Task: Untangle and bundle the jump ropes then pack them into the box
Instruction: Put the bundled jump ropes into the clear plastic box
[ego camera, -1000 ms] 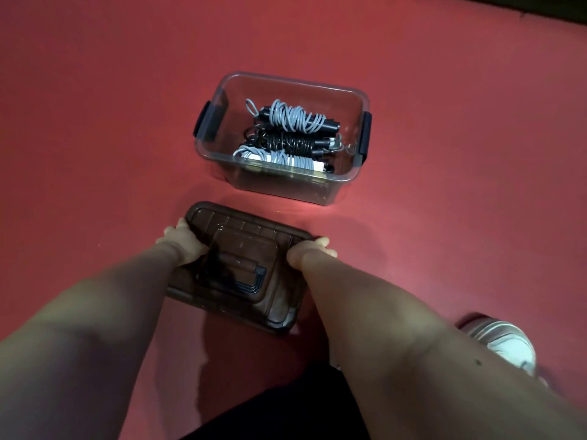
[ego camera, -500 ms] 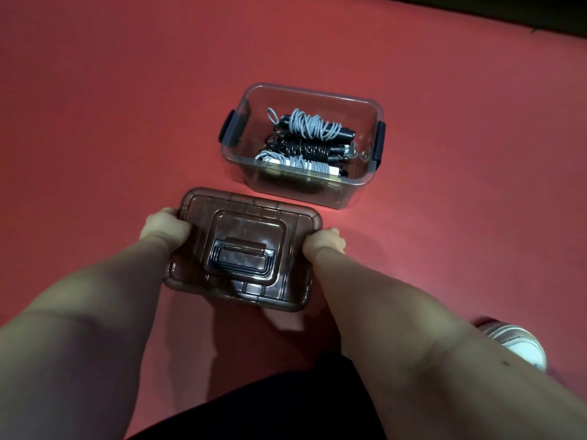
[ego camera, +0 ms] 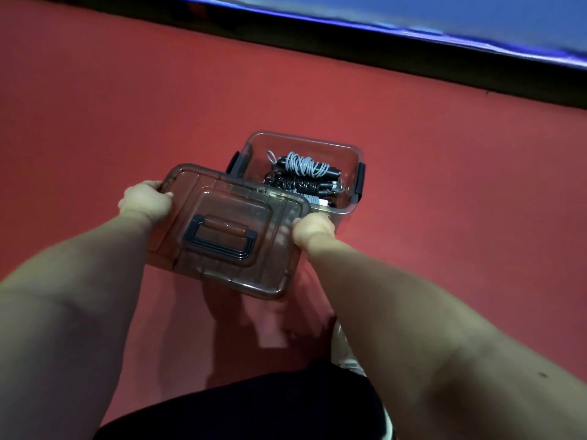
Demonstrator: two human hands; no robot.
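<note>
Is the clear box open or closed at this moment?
Open. The left hand and right hand hold the brown lid off the box; bundled ropes lie uncovered inside.

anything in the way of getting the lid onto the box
Nothing visible does. The left hand and right hand hold the lid at its ends, close to the open box; the ropes seem to lie below its rim.

No readable text, labels or numbers appear, though the dim view may hide some.
</note>
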